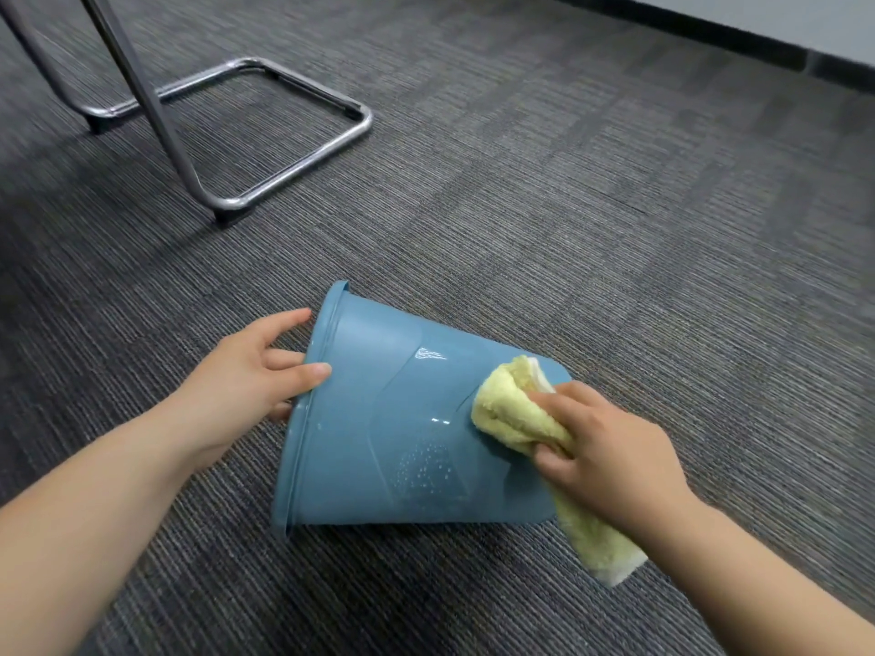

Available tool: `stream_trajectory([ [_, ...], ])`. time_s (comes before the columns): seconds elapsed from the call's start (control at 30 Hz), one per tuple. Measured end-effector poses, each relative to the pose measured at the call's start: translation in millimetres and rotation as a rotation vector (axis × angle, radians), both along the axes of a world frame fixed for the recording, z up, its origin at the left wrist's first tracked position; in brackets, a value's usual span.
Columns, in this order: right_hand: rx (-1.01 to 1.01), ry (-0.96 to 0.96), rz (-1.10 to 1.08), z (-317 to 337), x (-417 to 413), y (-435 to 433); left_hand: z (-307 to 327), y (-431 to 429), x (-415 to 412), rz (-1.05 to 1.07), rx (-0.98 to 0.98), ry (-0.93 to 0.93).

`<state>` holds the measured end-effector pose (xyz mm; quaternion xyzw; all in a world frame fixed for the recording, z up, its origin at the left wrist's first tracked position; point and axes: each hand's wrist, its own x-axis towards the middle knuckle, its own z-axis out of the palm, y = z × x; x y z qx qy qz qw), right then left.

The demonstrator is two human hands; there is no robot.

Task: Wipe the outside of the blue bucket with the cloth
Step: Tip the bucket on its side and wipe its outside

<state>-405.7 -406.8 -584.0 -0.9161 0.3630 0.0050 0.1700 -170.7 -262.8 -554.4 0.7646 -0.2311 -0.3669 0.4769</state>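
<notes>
The blue bucket lies on its side on the grey carpet, mouth to the left, base to the right. Water droplets speckle its lower wall. My left hand grips the rim, thumb on the outside and fingers hooked over the edge. My right hand holds a bunched yellow cloth pressed against the bucket's outer wall near the base. A loose end of the cloth hangs down past the base toward the carpet.
A chrome chair frame stands on the carpet at the upper left, well beyond the bucket. A dark skirting strip and pale wall run along the upper right.
</notes>
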Motion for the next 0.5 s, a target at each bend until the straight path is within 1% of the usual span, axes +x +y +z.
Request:
stream_trajectory([
  [0.17, 0.038, 0.075, -0.222, -6, -16, -24, -5, -2, 0, 0.070, -0.013, 0.013],
  [0.23, 0.035, 0.084, -0.258, -8, -21, -26, -5, -3, 0, 0.081, -0.005, 0.003],
  [0.33, 0.013, 0.102, -0.267, -10, -20, -24, -6, -6, 0, 0.080, 0.020, -0.090],
  [0.4, 0.008, 0.110, -0.277, -10, -18, -24, -5, -7, -1, 0.030, 0.017, -0.160],
  [0.43, 0.003, 0.113, -0.282, -10, -18, -25, -3, -7, 0, -0.027, 0.021, -0.171],
  [0.5, -0.009, 0.121, -0.296, -10, -16, -26, 1, -3, 3, -0.169, 0.071, -0.126],
])
